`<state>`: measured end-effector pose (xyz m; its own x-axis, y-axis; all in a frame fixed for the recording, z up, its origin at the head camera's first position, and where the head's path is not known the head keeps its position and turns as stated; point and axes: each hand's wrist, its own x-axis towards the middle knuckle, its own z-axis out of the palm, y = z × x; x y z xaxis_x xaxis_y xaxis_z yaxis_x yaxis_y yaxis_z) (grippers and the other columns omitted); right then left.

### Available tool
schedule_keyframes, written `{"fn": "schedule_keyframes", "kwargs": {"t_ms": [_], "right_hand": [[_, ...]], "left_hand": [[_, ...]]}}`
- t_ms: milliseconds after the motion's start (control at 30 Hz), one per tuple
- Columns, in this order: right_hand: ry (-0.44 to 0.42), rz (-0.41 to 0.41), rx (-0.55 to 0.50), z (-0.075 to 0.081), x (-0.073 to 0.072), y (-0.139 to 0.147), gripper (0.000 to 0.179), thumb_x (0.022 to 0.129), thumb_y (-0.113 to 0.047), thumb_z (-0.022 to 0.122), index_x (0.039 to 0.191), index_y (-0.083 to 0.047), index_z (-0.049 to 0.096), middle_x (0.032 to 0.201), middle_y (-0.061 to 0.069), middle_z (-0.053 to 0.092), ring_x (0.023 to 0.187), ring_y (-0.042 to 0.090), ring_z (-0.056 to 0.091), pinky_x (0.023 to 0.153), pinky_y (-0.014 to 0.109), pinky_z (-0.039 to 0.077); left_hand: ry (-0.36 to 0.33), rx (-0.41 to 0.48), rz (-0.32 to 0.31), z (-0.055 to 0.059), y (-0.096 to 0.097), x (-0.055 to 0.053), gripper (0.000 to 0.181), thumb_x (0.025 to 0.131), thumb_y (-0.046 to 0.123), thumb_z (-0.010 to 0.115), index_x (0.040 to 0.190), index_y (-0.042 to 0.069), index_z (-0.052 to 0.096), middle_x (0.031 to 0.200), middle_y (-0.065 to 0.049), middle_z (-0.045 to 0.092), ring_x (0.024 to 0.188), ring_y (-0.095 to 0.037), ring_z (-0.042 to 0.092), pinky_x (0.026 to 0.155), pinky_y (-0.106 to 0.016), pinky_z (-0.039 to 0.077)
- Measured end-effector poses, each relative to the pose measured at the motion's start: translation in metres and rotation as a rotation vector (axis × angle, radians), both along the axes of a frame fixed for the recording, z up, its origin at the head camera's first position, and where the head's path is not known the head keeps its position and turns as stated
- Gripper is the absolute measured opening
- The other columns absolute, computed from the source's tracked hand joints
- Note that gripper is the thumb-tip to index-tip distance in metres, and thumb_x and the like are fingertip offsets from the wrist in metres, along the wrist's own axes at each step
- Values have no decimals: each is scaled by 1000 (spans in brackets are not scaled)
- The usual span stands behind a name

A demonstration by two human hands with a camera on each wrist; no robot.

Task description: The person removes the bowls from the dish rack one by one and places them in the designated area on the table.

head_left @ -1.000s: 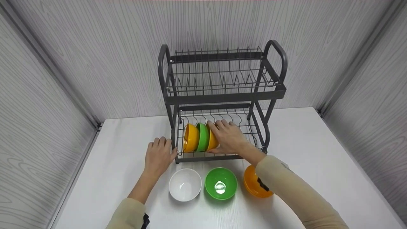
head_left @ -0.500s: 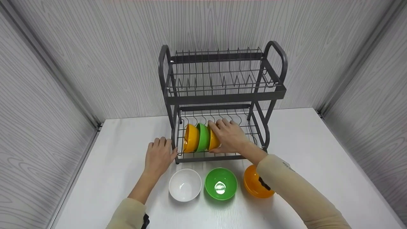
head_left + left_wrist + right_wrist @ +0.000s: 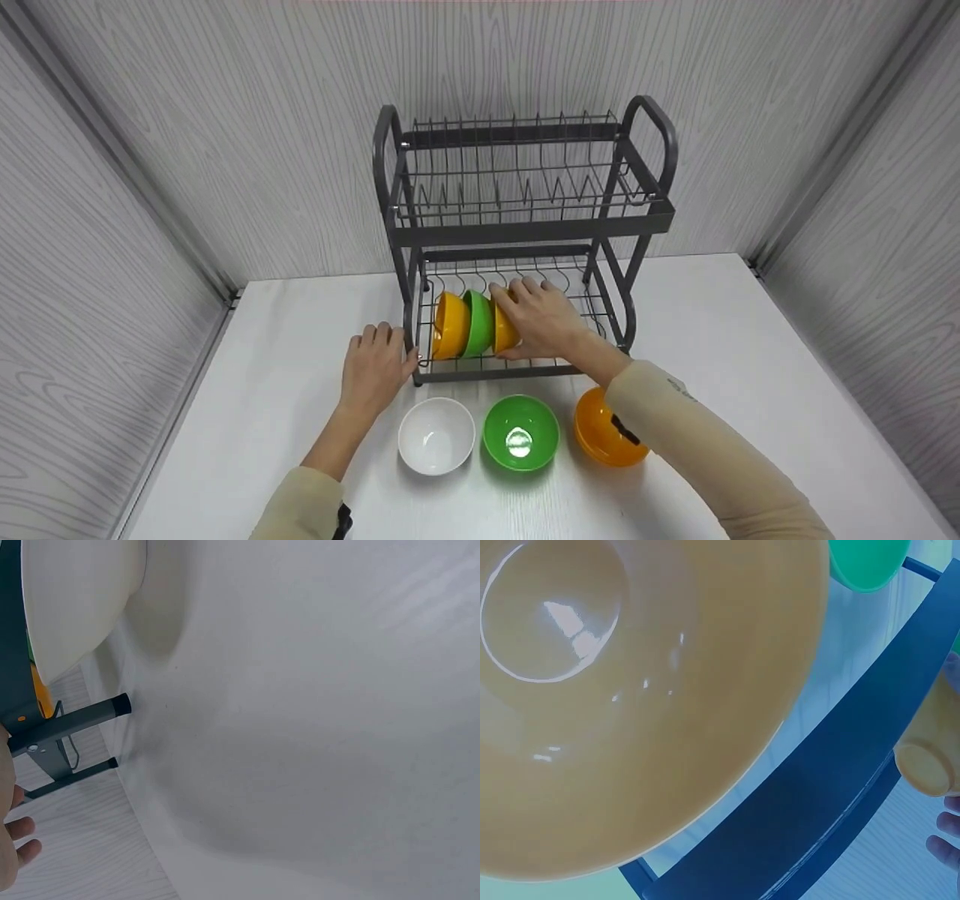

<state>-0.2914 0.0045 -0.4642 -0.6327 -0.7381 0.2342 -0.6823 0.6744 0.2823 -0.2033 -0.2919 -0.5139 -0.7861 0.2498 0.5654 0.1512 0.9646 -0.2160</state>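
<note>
My right hand [image 3: 541,322] grips an orange bowl [image 3: 505,330] standing on its side on the lower tier of a black two-tier dish rack [image 3: 532,231]. The thumb is at the near side, the fingers over the far side. Just left of it, a green bowl [image 3: 478,324] and another orange bowl [image 3: 451,327] also stand on edge. In the right wrist view, the held bowl [image 3: 924,765] shows its base, fingertips beside it. My left hand [image 3: 373,369] holds the rack's left front post, thumb against it; its fingertips [image 3: 22,829] hang loosely beyond the post in the left wrist view.
On the white table [image 3: 292,337] before the rack stand a white bowl [image 3: 436,436], a green bowl [image 3: 520,433] and stacked orange bowls [image 3: 604,439], partly under my right sleeve. The upper tier overhangs the lower one. Pale wood-patterned walls [image 3: 300,150] enclose the back and sides.
The held orange bowl and my right hand have shifted slightly right, a little away from the green bowl. My left hand has stayed in place.
</note>
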Motion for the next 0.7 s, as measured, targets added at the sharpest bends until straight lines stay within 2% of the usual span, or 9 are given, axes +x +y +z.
{"fn": "schedule_keyframes", "kwargs": {"t_ms": [167,433,700], "right_hand": [[9,7,19,2,0,0,111,77,-84,69,156,-13,39,133,16,61,118,34,61,98,49,58],[54,30,31,5,-1,2,107,76,-83,72,151,-13,40,126,14,61,110,31,61,88,44,59],[75,24,49,11,-1,6,109,76,-85,70,153,-14,40,125,13,63,110,31,61,88,42,58]], "left_hand": [[0,3,-3,-1,0,0,40,95,39,75,106,2,63,99,-17,68,92,-33,66,74,-43,58],[-20,8,4,0,0,0,39,97,39,74,107,2,63,100,-18,69,93,-34,67,75,-43,59],[-33,4,15,2,1,1,40,97,40,73,108,3,63,100,-17,69,92,-33,66,75,-42,59]]}}
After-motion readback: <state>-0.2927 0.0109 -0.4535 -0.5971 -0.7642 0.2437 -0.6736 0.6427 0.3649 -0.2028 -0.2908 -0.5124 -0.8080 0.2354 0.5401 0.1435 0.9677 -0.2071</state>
